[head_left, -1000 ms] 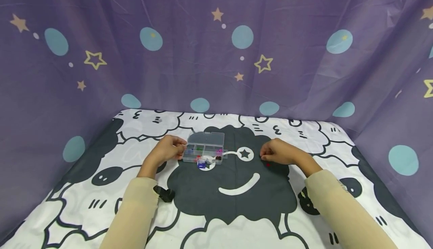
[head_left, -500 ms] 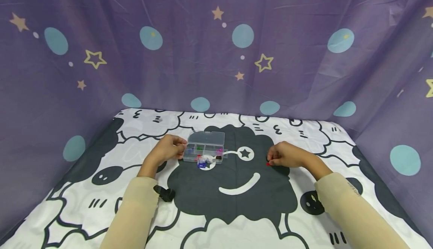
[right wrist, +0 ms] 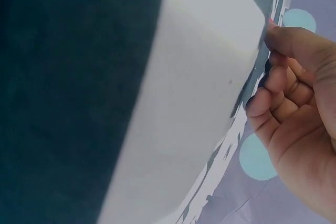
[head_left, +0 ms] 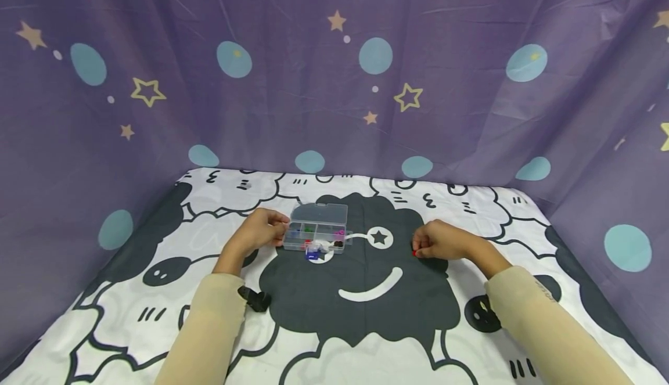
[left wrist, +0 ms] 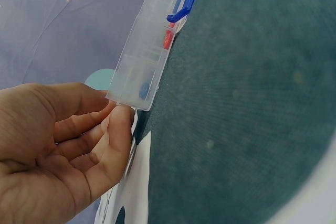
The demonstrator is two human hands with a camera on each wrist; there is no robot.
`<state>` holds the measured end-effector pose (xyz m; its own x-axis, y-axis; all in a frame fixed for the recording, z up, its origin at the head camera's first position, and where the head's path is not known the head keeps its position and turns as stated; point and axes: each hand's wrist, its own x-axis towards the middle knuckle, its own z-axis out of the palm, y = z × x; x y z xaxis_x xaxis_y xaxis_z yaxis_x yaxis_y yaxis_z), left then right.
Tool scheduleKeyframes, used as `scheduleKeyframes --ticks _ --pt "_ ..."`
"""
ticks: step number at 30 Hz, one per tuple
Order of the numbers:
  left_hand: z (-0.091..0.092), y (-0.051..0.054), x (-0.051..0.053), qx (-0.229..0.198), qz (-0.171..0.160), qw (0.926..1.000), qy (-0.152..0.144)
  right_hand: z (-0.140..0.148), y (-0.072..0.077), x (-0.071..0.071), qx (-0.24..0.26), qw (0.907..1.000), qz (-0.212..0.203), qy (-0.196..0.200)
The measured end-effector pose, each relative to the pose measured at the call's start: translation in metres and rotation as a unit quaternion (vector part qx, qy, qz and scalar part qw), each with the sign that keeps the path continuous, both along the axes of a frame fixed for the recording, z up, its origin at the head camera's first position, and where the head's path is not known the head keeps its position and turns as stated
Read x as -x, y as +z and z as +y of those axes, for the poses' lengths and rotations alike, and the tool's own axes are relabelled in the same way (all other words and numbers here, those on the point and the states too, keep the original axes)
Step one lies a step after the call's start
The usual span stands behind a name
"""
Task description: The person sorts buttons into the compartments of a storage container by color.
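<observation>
A clear plastic compartment box (head_left: 328, 214) sits on the cloth with its lid raised, small coloured pieces in its sections. My left hand (head_left: 259, 228) pinches the box's left end between thumb and fingers; the left wrist view shows the fingertips at the box corner (left wrist: 128, 85). A blue piece (head_left: 313, 254) is at the box's front, and it looks like a clip in the left wrist view (left wrist: 188, 1). To the right, my right hand (head_left: 439, 240) pinches a tiny red piece (head_left: 415, 253) low at the cloth, mostly hidden by fingertips; its exact kind is too small to tell.
A patterned cloth (head_left: 360, 309) with sheep faces covers the table. A black object (head_left: 254, 299) lies beside the left sleeve. Behind the table hangs a purple curtain (head_left: 313, 83) with stars and dots.
My right hand has shifted slightly to the right and down onto the red piece, which its fingertips now mostly cover. The left hand and box have stayed in place.
</observation>
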<state>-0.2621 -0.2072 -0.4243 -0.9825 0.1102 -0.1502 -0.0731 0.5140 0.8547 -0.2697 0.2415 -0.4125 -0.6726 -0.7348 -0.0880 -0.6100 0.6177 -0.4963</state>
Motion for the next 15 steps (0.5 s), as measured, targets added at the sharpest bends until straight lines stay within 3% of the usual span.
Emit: scheduleKeyframes --ticks 15 --pt "0.0014 0.0016 0.0003 0.001 -0.004 1.0 0.003 0.0016 -0.0022 0.0004 0.002 1.0 -0.003 0.002"
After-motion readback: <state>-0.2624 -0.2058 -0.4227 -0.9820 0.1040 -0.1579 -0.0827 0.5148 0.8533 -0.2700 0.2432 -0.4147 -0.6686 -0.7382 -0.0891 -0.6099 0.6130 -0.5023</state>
